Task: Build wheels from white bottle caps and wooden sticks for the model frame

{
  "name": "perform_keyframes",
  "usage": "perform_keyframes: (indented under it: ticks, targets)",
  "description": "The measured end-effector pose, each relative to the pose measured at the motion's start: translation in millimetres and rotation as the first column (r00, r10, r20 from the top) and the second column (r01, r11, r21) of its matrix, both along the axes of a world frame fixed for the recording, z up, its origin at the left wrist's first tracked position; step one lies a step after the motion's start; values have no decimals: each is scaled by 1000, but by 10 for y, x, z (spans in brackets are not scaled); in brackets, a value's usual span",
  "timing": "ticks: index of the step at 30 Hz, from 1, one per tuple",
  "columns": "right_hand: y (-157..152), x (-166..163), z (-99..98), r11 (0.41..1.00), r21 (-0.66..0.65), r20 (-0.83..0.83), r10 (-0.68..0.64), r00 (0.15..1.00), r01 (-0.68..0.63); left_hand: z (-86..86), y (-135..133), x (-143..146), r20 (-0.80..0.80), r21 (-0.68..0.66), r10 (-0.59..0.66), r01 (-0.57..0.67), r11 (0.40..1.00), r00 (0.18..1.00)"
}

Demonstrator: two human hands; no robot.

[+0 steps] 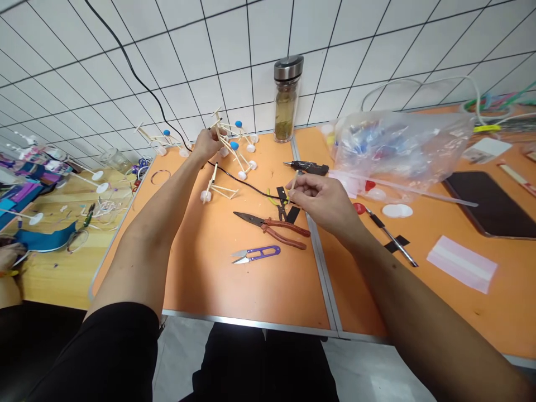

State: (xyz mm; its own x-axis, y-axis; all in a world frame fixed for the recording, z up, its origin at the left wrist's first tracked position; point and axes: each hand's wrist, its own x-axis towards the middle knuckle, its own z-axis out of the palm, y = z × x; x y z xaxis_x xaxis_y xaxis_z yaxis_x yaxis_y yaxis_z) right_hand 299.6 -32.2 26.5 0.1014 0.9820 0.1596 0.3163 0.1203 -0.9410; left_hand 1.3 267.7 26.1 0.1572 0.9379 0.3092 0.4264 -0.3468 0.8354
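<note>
At the back of the orange table, my left hand (208,145) has its fingers closed on one of several small models of pale sticks, with white discs (252,165) and blue balls (234,146). Another stick model (218,187), tipped over with a white disc at its end, lies just in front. To the right, my right hand (320,200) pinches a short pale stick (294,180) upright between thumb and fingers. Yellow-handled pliers (282,211) lie partly beside it. Nearer me are red-handled long-nose pliers (272,224) and purple thread snips (262,254).
A lidded glass bottle (286,106) stands against the tiled wall. Behind my right hand are a black pen-like tool (310,167) and a clear plastic bag (397,148). A pen (391,237) and a phone (494,202) lie right. Another person's hand (10,255) is far left.
</note>
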Motion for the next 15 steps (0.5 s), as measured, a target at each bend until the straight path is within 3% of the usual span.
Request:
perform_keyframes:
  ticks: [8, 15]
  targets:
    - [-49, -55, 74, 992, -92, -127, 70, 990, -82, -83, 120, 5, 153, -50, -113, 121, 991, 982]
    - [-24, -48, 54, 985, -107, -237, 108, 966, -136, -91, 221, 31, 165, -58, -90, 101, 993, 982]
